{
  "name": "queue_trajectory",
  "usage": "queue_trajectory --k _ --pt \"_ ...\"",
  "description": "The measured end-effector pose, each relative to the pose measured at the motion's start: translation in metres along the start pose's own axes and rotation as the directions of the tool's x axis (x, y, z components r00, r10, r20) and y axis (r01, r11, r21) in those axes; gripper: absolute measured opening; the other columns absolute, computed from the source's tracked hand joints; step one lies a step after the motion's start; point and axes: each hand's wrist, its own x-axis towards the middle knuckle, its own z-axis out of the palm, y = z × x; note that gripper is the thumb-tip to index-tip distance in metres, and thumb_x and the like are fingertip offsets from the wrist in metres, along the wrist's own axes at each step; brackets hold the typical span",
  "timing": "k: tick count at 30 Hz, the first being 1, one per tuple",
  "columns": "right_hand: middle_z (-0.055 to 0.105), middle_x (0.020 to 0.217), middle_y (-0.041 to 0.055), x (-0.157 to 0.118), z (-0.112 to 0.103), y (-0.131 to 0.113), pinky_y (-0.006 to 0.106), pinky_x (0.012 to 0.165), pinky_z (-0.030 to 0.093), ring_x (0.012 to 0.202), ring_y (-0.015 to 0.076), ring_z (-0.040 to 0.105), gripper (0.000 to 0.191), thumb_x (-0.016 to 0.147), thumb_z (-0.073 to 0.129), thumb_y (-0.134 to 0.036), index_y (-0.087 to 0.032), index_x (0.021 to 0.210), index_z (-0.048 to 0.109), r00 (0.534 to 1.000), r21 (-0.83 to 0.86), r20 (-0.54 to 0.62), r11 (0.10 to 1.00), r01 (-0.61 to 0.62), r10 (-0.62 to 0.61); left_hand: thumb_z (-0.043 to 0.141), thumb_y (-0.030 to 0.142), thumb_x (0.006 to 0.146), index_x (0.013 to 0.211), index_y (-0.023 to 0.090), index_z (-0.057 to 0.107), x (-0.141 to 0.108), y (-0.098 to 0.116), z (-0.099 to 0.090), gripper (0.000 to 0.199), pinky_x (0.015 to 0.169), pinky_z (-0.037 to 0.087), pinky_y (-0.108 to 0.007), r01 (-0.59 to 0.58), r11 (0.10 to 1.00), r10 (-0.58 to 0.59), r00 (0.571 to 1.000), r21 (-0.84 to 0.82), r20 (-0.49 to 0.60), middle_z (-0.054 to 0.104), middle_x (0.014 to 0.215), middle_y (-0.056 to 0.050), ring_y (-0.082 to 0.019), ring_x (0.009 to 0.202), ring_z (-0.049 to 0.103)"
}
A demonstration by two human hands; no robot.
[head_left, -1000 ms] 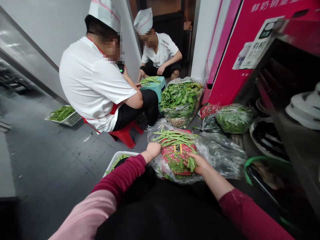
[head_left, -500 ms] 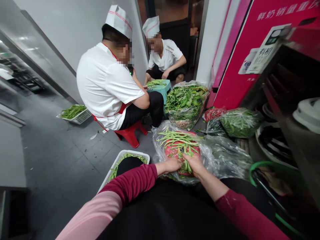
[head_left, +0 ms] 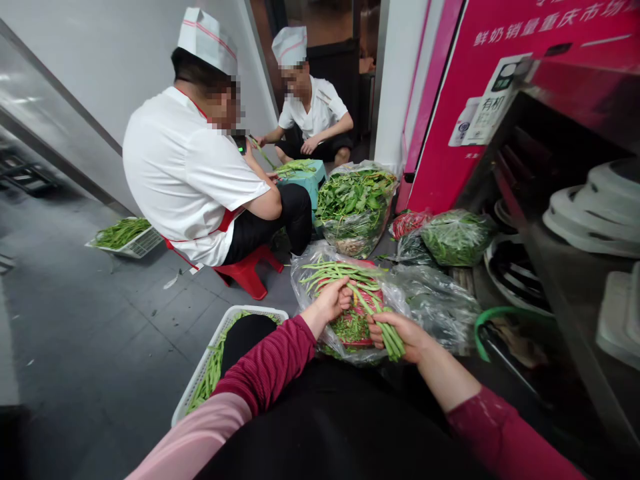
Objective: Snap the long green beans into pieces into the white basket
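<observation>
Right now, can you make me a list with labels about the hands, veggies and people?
Left hand: fingers curled at the loose long beans; grip unclear
Right hand: holding a bunch of long beans
Basket: white, with beans inside
Leafy greens: in a clear plastic bag
Nearer co-worker: sitting on red stool
Farther co-worker: wearing white cap

The right hand (head_left: 403, 337) grips a bundle of slender green beans (head_left: 391, 341) above a clear plastic bag (head_left: 303, 268) over a red surface (head_left: 361, 343); the left hand (head_left: 333, 301), fingers curled, is beside the bundle's far ends, its hold unclear. Loose green beans (head_left: 326, 273) lie on the bag. A white plastic basket (head_left: 186, 399) holds others (head_left: 204, 383) to the left. Beyond, a white-shirted co-worker (head_left: 175, 167) sits on a red plastic stool (head_left: 250, 275).
</observation>
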Motion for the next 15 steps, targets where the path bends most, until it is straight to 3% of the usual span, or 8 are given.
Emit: queue_trajectory --k 2,4,5,7,9,10,11,15 --pt "0.043 0.049 -0.0048 0.002 0.000 0.001 0.019 0.042 0.032 0.042 0.0065 0.038 0.018 0.067 0.063 -0.028 -0.015 0.064 0.050 1.000 -0.046 -0.030 0.999 -0.006 0.005 0.046 0.044 0.079 0.079 0.016 0.047 -0.006 0.009 0.006 0.027 0.037 0.013 -0.017 -0.081 0.991 0.088 0.994 0.106 -0.061 0.025 0.048 0.009 -0.004 0.036 0.015" --pt "0.044 0.048 -0.0044 0.006 0.000 0.002 0.020 0.040 0.032 0.041 0.0072 0.039 0.019 0.067 0.062 -0.027 -0.016 0.061 0.048 0.995 -0.107 -0.097 0.994 0.027 -0.037 0.047 0.042 0.079 0.073 0.016 0.047 -0.019 0.022 0.017 0.027 0.039 0.019 -0.017 -0.200 0.918 0.259 0.956 0.342 -0.136 0.030 0.048 0.008 -0.004 0.038 0.020" --pt "0.044 0.047 -0.0041 0.009 0.000 0.002 0.020 0.039 0.032 0.040 0.0075 0.040 0.018 0.067 0.061 -0.025 -0.017 0.060 0.047 0.986 -0.137 -0.149 0.989 0.049 -0.069 0.048 0.041 0.078 0.072 0.015 0.048 -0.029 0.029 0.025 0.026 0.043 0.024 -0.018 -0.270 0.831 0.379 0.915 0.485 -0.140 0.035 0.051 0.006 -0.005 0.042 0.027" --pt "0.045 0.043 -0.0039 0.016 0.001 0.003 0.020 0.036 0.031 0.036 0.0082 0.040 0.015 0.068 0.059 -0.022 -0.018 0.060 0.048 0.946 -0.198 -0.296 0.977 0.077 -0.134 0.049 0.038 0.079 0.072 0.015 0.051 -0.050 0.041 0.043 0.024 0.055 0.034 -0.020 -0.393 0.574 0.587 0.810 0.718 -0.026 0.046 0.059 0.003 -0.007 0.054 0.040" --pt "0.046 0.041 -0.0035 0.022 0.003 0.003 0.020 0.034 0.033 0.034 0.0093 0.041 0.009 0.069 0.058 -0.020 -0.018 0.063 0.051 0.884 -0.229 -0.425 0.968 0.103 -0.195 0.049 0.037 0.080 0.076 0.016 0.055 -0.068 0.047 0.058 0.023 0.065 0.037 -0.022 -0.465 0.384 0.645 0.754 0.798 0.129 0.051 0.068 0.000 -0.009 0.066 0.045" --pt "0.047 0.041 -0.0029 0.024 0.004 0.002 0.021 0.035 0.035 0.034 0.0101 0.043 0.007 0.070 0.057 -0.020 -0.018 0.065 0.053 0.861 -0.223 -0.460 0.967 0.125 -0.217 0.048 0.038 0.080 0.077 0.016 0.055 -0.074 0.047 0.062 0.024 0.065 0.037 -0.022 -0.480 0.378 0.631 0.759 0.792 0.159 0.051 0.068 0.000 -0.009 0.066 0.046" --pt "0.050 0.042 -0.0019 0.025 0.005 0.002 0.022 0.036 0.038 0.035 0.0113 0.046 0.004 0.071 0.057 -0.020 -0.018 0.068 0.055 0.859 -0.197 -0.461 0.970 0.145 -0.222 0.048 0.040 0.080 0.077 0.015 0.055 -0.076 0.045 0.063 0.026 0.061 0.036 -0.021 -0.472 0.438 0.595 0.790 0.765 0.147 0.050 0.065 0.001 -0.009 0.062 0.045" --pt "0.062 0.060 0.0039 0.020 0.010 0.002 0.028 0.051 0.049 0.051 0.0156 0.058 0.013 0.078 0.054 -0.028 -0.016 0.081 0.058 0.965 -0.045 -0.235 0.993 0.109 -0.117 0.052 0.048 0.076 0.080 0.015 0.050 -0.066 0.022 0.043 0.033 0.040 0.020 -0.017 -0.266 0.875 0.276 0.961 0.404 0.034 0.037 0.052 0.007 -0.003 0.040 0.027"
